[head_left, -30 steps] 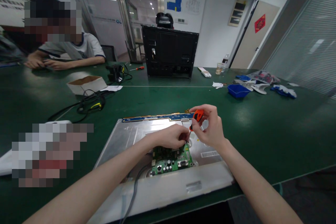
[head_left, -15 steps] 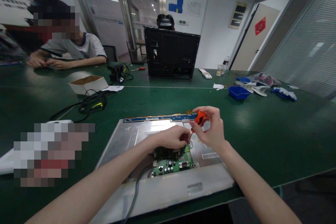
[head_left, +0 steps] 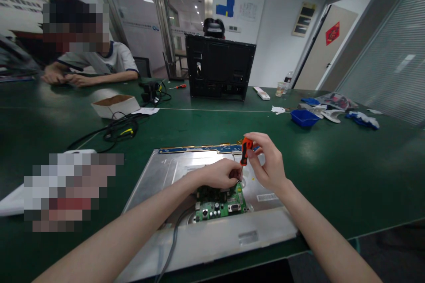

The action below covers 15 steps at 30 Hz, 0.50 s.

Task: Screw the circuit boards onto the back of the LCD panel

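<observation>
My right hand (head_left: 268, 161) grips the orange-and-black handle of a screwdriver (head_left: 245, 152) between thumb and fingers. Its shaft points down to the upper right corner of a green circuit board (head_left: 219, 208). My left hand (head_left: 223, 173) is closed beside the shaft tip, fingers pinched together; whatever they hold is hidden. That hand covers the board's upper part. The board lies on a silver metal panel (head_left: 156, 177), with a blue strip board (head_left: 192, 150) along the panel's far edge. A grey cable (head_left: 175, 245) runs over the panel's near side.
A blue tray (head_left: 304, 118) and gloves (head_left: 362, 120) lie at the right. Coiled black cables (head_left: 121, 128) and an open white box (head_left: 116, 107) are at the left. A black monitor casing (head_left: 221, 68) stands at the back. Another person (head_left: 96, 64) sits at the far left.
The screwdriver's handle has swung left and stands more upright, and my right fingers have shifted around it. My left hand stays by the tip. The whole view has shifted slightly.
</observation>
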{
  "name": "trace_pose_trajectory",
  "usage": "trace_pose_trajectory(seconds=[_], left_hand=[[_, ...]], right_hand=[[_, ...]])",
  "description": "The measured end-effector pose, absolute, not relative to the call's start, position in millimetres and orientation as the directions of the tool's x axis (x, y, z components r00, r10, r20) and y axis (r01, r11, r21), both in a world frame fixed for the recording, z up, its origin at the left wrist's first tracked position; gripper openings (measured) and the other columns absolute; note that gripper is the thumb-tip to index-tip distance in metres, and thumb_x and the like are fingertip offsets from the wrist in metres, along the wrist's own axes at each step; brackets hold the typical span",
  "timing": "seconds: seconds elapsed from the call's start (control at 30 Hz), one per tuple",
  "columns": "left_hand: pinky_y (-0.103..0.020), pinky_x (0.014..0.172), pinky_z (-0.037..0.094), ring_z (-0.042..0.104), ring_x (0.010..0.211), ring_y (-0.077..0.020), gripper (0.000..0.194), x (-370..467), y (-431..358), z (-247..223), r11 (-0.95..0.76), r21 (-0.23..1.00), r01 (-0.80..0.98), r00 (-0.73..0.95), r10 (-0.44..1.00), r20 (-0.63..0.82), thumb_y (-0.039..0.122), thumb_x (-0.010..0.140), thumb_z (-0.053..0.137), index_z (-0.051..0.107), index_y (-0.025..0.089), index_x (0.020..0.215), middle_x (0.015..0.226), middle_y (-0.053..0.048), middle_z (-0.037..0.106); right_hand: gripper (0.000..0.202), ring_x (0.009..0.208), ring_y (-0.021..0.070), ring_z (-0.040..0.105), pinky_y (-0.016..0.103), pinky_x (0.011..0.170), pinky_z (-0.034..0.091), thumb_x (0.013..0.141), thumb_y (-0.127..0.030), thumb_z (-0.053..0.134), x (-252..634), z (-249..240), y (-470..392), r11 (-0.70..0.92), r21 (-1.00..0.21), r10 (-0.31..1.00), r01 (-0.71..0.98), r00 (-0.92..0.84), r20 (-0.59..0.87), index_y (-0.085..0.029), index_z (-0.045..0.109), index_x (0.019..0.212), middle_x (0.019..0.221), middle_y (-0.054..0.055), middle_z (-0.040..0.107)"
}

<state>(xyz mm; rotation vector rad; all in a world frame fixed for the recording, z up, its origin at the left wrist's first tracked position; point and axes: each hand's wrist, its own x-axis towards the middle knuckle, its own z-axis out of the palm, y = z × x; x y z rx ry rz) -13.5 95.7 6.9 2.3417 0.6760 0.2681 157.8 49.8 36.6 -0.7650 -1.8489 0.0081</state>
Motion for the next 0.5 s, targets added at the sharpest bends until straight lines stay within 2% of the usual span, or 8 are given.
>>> trace_pose_trajectory(seconds=[0.2,0.33,0.4,0.5], left_hand=[[-0.022,0.057,0.035,0.049,0.059,-0.013,0.012,-14.4,95.1,8.2,-0.639,0.649,0.413,0.841,0.541,-0.002,0.009,0.066,0.052,0.059,0.016,0.073,0.063,0.002,0.054],[-0.022,0.057,0.035,0.048,0.058,-0.0123,0.011,-14.8,94.4,9.0,-0.646,0.652,0.397,0.847,0.531,0.011,0.008,0.067,0.051,0.058,0.016,0.07,0.061,0.003,0.052],[-0.022,0.056,0.035,0.047,0.056,-0.0118,0.01,-14.9,94.3,8.2,-0.649,0.652,0.392,0.846,0.533,0.022,0.008,0.068,0.052,0.057,0.016,0.07,0.061,0.004,0.051],[-0.021,0.056,0.036,0.05,0.058,-0.0122,0.01,-14.9,94.8,6.1,-0.645,0.656,0.392,0.841,0.541,0.029,0.009,0.068,0.054,0.059,0.016,0.074,0.063,0.003,0.054]], right_hand=[[0.037,0.068,0.0128,0.063,0.023,0.052,0.053,0.083,-0.026,0.067,156.0,30.3,53.6,0.776,-0.386,0.504,0.499,-0.122,0.855,-0.026,0.047,0.114,0.099,0.004,0.067],[0.031,0.065,0.0112,0.062,0.023,0.054,0.053,0.088,-0.022,0.059,156.0,29.7,52.8,0.78,-0.416,0.525,0.468,-0.127,0.842,-0.026,0.043,0.114,0.104,0.005,0.067],[0.028,0.069,0.012,0.062,0.025,0.057,0.054,0.09,-0.021,0.053,156.9,32.0,51.3,0.79,-0.404,0.523,0.462,-0.162,0.837,-0.026,0.044,0.117,0.11,0.007,0.065],[0.028,0.089,0.017,0.064,0.027,0.062,0.056,0.093,-0.02,0.047,158.3,35.7,50.1,0.792,-0.384,0.524,0.474,-0.205,0.827,-0.026,0.048,0.121,0.115,0.009,0.061]])
